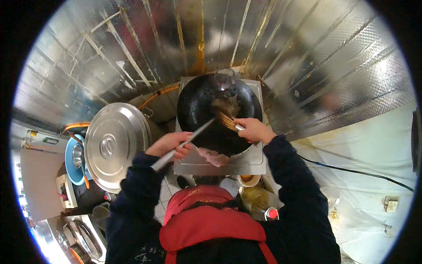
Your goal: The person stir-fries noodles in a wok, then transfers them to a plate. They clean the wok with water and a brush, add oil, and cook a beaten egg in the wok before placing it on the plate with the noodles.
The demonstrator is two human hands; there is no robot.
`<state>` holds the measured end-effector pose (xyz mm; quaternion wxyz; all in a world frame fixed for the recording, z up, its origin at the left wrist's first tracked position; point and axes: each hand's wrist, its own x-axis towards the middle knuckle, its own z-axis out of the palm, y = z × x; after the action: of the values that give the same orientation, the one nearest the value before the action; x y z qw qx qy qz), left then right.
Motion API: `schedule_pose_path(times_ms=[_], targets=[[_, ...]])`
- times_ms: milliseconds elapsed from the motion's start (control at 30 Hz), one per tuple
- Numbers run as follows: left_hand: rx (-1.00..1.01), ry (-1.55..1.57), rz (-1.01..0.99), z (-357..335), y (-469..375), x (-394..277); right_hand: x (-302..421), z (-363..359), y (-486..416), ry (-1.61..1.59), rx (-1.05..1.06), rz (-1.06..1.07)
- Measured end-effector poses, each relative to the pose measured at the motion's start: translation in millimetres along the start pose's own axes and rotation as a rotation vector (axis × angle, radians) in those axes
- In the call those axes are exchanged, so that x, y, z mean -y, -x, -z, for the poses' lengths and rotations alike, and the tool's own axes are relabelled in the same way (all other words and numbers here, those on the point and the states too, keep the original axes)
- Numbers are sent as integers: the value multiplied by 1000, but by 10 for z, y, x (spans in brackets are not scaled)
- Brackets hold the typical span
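A black wok (194, 99) sits on a metal stove top (252, 165) before me, with some murky liquid or residue in its middle. My right hand (255, 131) grips a wok brush of thin split strips (227, 121) by its banded end, bristles down inside the wok. At the wok's near left, my left hand (171, 145) holds a long, flat metal utensil (197, 131); its narrow tip points into the wok close to the brush, and its far end type is unclear. A pink cloth (214, 157) lies against the wok's near rim.
Left of the stove stands a large round steel lid (115, 147), with a blue basin (70, 165) holding a metal bowl beyond it. Foil-like sheeting (204, 36) lines the wall behind. A red-capped bottle (272, 214) and containers stand low at the near right. A black cable (356, 172) runs along the right wall.
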<state>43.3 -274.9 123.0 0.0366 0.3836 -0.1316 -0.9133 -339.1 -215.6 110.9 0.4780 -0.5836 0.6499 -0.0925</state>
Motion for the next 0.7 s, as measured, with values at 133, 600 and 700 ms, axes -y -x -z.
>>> schedule_pose_path(times_ms=[133,600,700], targets=[[-104,-35,15,62,32,-3,100,31,92,248,82,-136],[-197,-50,62,-259,47,98,92,7,249,190,134,-252],[-29,0,58,-243,24,98,72,-25,236,246,-137,80]])
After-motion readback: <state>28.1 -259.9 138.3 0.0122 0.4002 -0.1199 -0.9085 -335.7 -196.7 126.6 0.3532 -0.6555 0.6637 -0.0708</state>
